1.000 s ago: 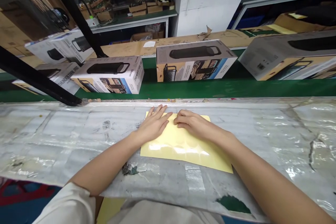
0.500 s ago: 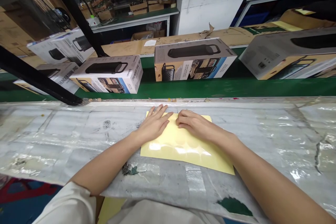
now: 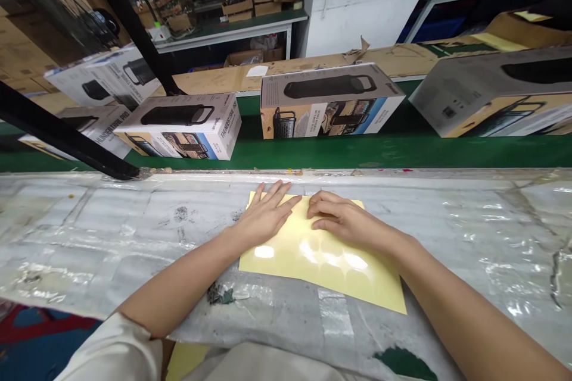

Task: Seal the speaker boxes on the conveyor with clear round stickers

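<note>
A glossy yellow sheet (image 3: 322, 265) lies flat on the plastic-covered workbench (image 3: 111, 226) in front of me. My left hand (image 3: 263, 217) rests palm down on the sheet's far left part, fingers spread. My right hand (image 3: 342, 217) lies on the far middle of the sheet with its fingers curled toward the left hand, fingertips pressing the surface. Whether the right fingers pinch anything off the sheet cannot be made out.
Beyond the bench runs a green conveyor belt (image 3: 357, 152) carrying several printed speaker boxes, one straight ahead (image 3: 328, 98), one to the left (image 3: 179, 125), one at the right (image 3: 496, 92). A black slanted bar (image 3: 62, 137) crosses the left. Shelves with cartons stand behind.
Both hands stay on the sheet; the left fingers spread a little more and the right fingers shift slightly. The view moved a bit; the boxes drifted slightly left.
</note>
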{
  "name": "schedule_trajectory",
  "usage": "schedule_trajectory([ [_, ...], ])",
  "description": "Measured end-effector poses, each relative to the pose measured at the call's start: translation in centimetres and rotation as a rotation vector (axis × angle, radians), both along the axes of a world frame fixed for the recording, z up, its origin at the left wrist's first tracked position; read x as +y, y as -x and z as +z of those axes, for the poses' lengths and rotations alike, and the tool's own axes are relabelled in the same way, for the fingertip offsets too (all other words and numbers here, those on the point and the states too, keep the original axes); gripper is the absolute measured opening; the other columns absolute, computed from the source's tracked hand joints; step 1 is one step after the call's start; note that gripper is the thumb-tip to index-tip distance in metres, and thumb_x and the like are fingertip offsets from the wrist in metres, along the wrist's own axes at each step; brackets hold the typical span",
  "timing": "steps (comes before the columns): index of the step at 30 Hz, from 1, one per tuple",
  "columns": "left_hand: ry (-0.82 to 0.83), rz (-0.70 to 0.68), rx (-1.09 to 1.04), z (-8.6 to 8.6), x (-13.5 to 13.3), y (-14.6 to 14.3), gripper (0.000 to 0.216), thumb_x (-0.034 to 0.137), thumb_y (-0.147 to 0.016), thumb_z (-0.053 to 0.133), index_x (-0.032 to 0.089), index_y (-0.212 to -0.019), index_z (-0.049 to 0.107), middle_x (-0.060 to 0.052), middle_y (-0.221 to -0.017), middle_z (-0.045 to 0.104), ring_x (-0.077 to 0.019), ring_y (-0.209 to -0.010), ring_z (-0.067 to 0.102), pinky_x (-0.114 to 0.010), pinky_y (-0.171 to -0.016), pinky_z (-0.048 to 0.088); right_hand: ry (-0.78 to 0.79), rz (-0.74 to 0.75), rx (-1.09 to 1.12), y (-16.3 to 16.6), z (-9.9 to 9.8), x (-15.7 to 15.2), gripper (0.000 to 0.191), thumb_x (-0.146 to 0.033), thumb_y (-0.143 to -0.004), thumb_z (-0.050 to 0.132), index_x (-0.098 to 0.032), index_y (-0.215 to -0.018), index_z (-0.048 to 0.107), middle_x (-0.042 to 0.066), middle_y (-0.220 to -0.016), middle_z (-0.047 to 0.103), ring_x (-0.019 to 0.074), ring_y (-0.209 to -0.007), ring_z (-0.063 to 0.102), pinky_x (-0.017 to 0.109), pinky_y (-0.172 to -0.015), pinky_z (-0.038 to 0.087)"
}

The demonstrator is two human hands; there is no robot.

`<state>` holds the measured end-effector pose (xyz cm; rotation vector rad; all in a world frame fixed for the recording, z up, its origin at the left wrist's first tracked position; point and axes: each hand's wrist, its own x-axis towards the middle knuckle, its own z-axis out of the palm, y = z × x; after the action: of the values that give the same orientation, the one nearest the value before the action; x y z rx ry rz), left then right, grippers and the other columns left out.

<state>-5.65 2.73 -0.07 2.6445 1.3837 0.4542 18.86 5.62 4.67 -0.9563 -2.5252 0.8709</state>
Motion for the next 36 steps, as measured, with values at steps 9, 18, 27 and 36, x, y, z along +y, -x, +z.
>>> schedule_trajectory([
  [9,-0.106,-0.012,0.004,-1.1,-0.6,-0.2,0.042,0.014,-0.104,0.039,0.024,-0.144,0.048,-0.015,-0.164,0.036,-0.0323,-0.157,0.024,-0.066,-0.125,0.021,0.370,-0.153,0.399,-1.1,1.8,0.2,0.033,-0.051,-0.081,0.082,-0.023,-0.071,0.069,0.009,-0.108,0.066,0.0261,-0.094,0.064,0.041,-0.083,0.053],
  [18,-0.201,0.228,-0.842,7.5,9.7,3.0,0.036,0.029,-0.091,0.066,0.019,-0.123,0.054,-0.017,-0.138,0.057,-0.0314,-0.140,0.048,-0.049,-0.119,0.038,0.408,-0.302,0.636,-1.4,4.3,3.0,0.027,-0.042,-0.078,0.088,-0.025,-0.082,0.068,0.002,-0.070,0.063,0.0172,-0.060,0.056,0.030,-0.055,0.047],
  [27,0.556,0.338,-1.583,9.4,24.0,4.7,0.053,0.027,-0.062,0.086,0.015,-0.110,0.070,-0.017,-0.116,0.075,-0.0368,-0.113,0.068,-0.046,-0.093,0.055,0.198,-0.166,0.500,4.6,10.9,10.1,0.034,-0.043,-0.083,0.084,-0.023,-0.105,0.069,0.004,-0.078,0.067,0.0188,-0.071,0.064,0.031,-0.063,0.055],
  [36,0.625,0.106,-1.807,6.5,19.0,3.9,0.058,0.027,-0.061,0.080,0.019,-0.118,0.071,-0.003,-0.095,0.076,-0.0219,-0.085,0.068,-0.029,-0.075,0.046,-0.101,-0.048,0.342,14.2,11.8,21.9,0.037,-0.037,-0.073,0.080,-0.023,-0.104,0.065,0.001,-0.081,0.070,0.0202,-0.074,0.065,0.035,-0.070,0.051],
])
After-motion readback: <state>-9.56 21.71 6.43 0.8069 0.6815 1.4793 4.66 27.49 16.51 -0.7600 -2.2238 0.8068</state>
